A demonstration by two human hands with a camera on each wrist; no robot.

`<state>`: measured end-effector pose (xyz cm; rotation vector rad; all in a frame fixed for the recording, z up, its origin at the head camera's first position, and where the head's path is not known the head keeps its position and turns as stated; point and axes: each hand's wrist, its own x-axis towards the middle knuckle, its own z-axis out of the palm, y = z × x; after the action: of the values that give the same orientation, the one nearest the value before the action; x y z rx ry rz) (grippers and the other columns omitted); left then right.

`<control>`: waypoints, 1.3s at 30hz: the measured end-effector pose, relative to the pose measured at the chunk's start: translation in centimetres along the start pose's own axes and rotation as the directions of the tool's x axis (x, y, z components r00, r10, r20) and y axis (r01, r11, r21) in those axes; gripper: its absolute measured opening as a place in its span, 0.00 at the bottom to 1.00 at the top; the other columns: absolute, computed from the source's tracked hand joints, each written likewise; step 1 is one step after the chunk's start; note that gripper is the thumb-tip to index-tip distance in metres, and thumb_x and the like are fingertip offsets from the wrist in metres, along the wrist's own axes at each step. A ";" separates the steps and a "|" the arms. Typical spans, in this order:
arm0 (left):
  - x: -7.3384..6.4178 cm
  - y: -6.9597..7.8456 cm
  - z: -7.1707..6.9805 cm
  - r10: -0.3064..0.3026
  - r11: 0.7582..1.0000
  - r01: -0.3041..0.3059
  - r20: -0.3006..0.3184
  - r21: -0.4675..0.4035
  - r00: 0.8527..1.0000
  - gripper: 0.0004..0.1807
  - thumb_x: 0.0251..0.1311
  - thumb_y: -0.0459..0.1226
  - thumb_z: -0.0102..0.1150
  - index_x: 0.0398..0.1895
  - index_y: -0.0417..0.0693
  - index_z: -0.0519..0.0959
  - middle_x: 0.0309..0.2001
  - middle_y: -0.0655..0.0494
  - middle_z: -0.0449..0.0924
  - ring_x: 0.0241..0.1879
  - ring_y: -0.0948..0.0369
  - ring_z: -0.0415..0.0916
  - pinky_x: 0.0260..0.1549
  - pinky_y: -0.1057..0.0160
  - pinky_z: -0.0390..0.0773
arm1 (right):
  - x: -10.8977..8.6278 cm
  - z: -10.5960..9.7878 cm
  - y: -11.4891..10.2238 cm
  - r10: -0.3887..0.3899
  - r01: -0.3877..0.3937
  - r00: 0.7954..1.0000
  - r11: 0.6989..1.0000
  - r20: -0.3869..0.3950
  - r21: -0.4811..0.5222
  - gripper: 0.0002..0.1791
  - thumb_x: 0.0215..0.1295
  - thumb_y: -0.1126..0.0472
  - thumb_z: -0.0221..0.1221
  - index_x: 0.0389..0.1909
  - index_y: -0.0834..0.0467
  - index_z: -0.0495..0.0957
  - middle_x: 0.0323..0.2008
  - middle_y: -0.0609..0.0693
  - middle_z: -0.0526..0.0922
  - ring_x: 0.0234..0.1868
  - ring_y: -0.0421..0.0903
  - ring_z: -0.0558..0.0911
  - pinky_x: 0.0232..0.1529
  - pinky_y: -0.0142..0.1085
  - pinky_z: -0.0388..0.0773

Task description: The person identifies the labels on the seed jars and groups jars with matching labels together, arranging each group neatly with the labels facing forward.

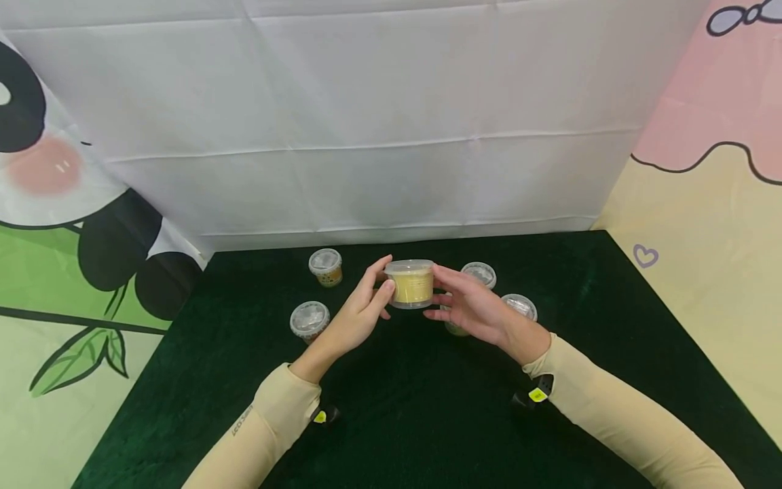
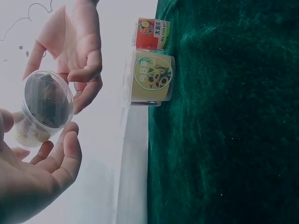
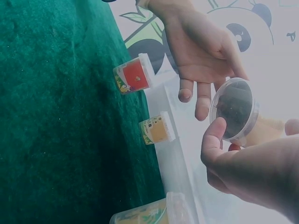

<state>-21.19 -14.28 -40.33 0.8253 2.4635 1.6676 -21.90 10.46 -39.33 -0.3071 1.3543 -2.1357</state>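
Observation:
Both hands hold a clear plastic cup with a yellow label [image 1: 412, 285] and a clear lid, raised above the dark green cloth. My left hand [image 1: 354, 316] grips its left side, thumb in front and fingers behind. On the other side my right hand [image 1: 473, 309] holds it with fingertips at the rim and side, the lower fingers loosely spread. In the left wrist view the cup's round end [image 2: 48, 99] faces the camera and looks dark inside. The right wrist view shows that dark round face [image 3: 235, 109] with a right fingertip on its edge.
Two lidded cups stand left of the hands, one farther back [image 1: 325, 267] and one nearer [image 1: 308, 319]. Several more, including one behind the right hand [image 1: 479, 273] and another by the wrist [image 1: 520, 305], stand on the right. A white cloth wall [image 1: 391, 183] rises behind the green tabletop [image 1: 403, 421].

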 end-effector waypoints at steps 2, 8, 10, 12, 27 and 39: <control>0.0 0.0 0.0 0.000 1.000 0.000 0.000 -0.001 1.000 0.29 0.82 0.45 0.37 0.81 0.56 0.48 0.64 0.43 0.65 0.49 0.49 0.74 0.40 0.51 0.82 | 0.0 0.0 0.0 -0.001 0.001 1.000 1.000 0.001 0.000 0.30 0.81 0.47 0.46 0.75 0.58 0.55 0.69 0.57 0.58 0.65 0.56 0.64 0.62 0.46 0.72; 0.1 -0.1 0.0 0.012 1.000 -0.012 0.008 -0.008 1.000 0.28 0.82 0.44 0.37 0.81 0.56 0.48 0.64 0.42 0.64 0.49 0.49 0.74 0.40 0.51 0.82 | 0.0 -0.1 0.0 0.000 0.000 1.000 1.000 0.007 0.010 0.30 0.82 0.47 0.45 0.75 0.58 0.55 0.69 0.57 0.58 0.65 0.55 0.64 0.62 0.46 0.72; 0.2 0.0 0.0 0.015 1.000 -0.015 0.013 -0.012 1.000 0.28 0.82 0.44 0.36 0.81 0.56 0.48 0.64 0.42 0.64 0.49 0.49 0.74 0.41 0.51 0.82 | 0.0 -0.1 0.0 0.001 -0.001 1.000 1.000 0.007 0.015 0.30 0.81 0.46 0.45 0.75 0.58 0.55 0.69 0.57 0.58 0.64 0.55 0.64 0.62 0.46 0.72; 0.3 0.0 0.1 0.011 1.000 -0.011 0.015 -0.015 1.000 0.28 0.82 0.45 0.36 0.81 0.56 0.48 0.64 0.42 0.64 0.49 0.49 0.74 0.41 0.51 0.82 | 0.0 -0.1 0.0 0.002 -0.003 1.000 1.000 0.005 0.020 0.31 0.81 0.46 0.46 0.75 0.58 0.55 0.68 0.56 0.58 0.64 0.55 0.64 0.62 0.46 0.73; 0.4 -0.2 0.3 -0.012 0.999 0.013 0.028 -0.036 1.000 0.29 0.83 0.46 0.35 0.81 0.59 0.46 0.66 0.42 0.62 0.49 0.48 0.73 0.41 0.49 0.82 | 0.0 -0.3 0.2 0.003 -0.003 1.000 1.000 0.015 0.005 0.27 0.83 0.49 0.42 0.73 0.59 0.57 0.67 0.57 0.60 0.64 0.55 0.65 0.62 0.46 0.72; 0.2 -0.4 0.4 -0.010 0.999 0.011 0.021 -0.036 1.000 0.29 0.83 0.47 0.34 0.81 0.58 0.45 0.65 0.42 0.62 0.49 0.49 0.73 0.40 0.49 0.82 | -0.1 -0.3 0.2 0.014 -0.014 1.000 1.000 0.021 0.028 0.29 0.82 0.48 0.45 0.77 0.53 0.54 0.67 0.56 0.61 0.62 0.53 0.67 0.60 0.44 0.74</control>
<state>-21.41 -13.91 -40.77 0.8202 2.4120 1.6868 -21.82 10.67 -39.65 -0.3070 1.3103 -2.1321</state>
